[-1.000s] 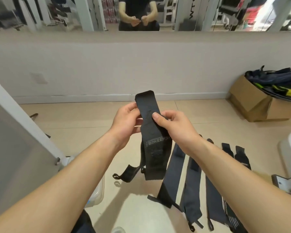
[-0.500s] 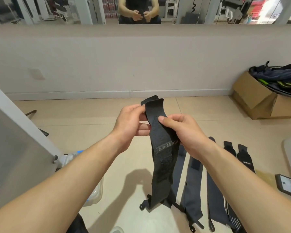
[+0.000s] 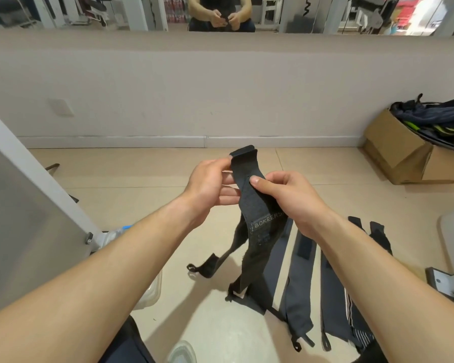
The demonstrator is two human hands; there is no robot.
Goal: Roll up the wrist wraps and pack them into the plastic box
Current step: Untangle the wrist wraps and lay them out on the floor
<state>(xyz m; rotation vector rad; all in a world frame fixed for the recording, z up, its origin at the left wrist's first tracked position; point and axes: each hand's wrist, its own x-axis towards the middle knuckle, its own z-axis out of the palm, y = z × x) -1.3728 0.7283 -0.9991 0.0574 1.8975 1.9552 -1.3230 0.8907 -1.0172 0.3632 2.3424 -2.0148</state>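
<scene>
Floor wraps (image 3: 298, 284) lie flat below the right hand (image 3: 291, 197), none rolled. The box (image 3: 150, 292) sits under the left forearm (image 3: 116, 271), contents unseen. Both hands pinch the held wrap (image 3: 260, 239) between them, left hand (image 3: 207, 184) at its folded top: rolling barely begun, we judge

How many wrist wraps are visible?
6: one wrap in the left hand and right hand; five side by side on the floor, two partly behind the right forearm. More may be hidden.
</scene>
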